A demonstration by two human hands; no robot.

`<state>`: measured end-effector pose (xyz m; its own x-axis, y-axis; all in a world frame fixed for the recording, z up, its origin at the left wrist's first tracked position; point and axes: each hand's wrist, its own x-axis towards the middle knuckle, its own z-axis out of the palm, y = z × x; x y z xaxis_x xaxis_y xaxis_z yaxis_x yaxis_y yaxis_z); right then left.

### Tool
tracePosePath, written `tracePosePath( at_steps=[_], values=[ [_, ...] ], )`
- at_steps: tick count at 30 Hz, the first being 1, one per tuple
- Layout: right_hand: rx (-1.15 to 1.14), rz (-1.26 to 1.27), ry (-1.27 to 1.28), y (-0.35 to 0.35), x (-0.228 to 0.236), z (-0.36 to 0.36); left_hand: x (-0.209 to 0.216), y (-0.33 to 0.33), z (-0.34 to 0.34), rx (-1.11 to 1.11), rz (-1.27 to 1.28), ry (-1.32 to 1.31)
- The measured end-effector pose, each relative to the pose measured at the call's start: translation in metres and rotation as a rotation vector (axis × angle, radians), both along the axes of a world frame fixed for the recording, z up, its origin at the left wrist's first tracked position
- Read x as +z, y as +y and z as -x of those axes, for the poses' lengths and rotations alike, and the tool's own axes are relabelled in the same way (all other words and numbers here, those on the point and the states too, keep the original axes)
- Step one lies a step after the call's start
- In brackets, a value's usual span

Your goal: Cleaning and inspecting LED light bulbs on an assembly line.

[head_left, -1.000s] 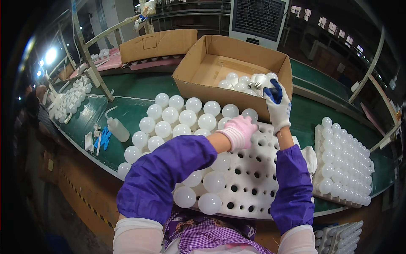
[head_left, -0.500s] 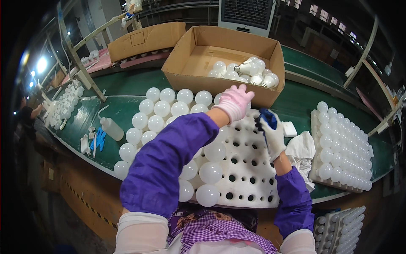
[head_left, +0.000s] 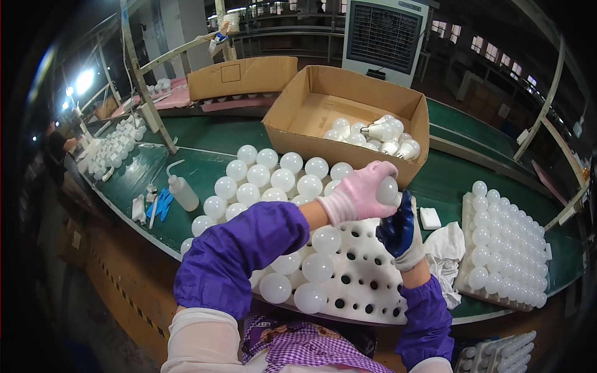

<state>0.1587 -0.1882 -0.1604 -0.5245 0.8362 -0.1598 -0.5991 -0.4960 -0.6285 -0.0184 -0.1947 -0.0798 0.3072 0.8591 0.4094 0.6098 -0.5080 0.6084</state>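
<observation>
My left hand, in a pink glove with a white cuff, is closed round a white light bulb. The bulb's base end points toward my right hand, which wears a white glove with dark blue palm and fingers. Its curled fingers meet the bulb at the base, partly hiding it. Below both hands lies a white foam tray with rows of round holes. White round bulbs stand in its left part; bare holes show on the right. My left forearm hides some of them.
Behind the tray stands an open cardboard box with loose bulbs. A second filled tray is at right, beside a white cloth and a small white block. A squeeze bottle and blue glove lie left on the green table.
My hands have come together over the tray, and the bulb in my left hand now shows clearly. My right hand has turned and its fingers reach the base. The whole view has shifted.
</observation>
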Motion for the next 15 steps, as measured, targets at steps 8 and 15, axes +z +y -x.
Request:
tracePosePath(
  at_steps=[8,15],
  values=[
    [-0.119,-0.012,-0.104,-0.036,0.003,0.023,-0.028,-0.049,0.019,-0.08,-0.127,-0.194],
    [-0.333,-0.394,-0.268,-0.046,0.008,0.031,-0.029,-0.057,0.023,-0.037,0.284,-0.542]
  ],
)
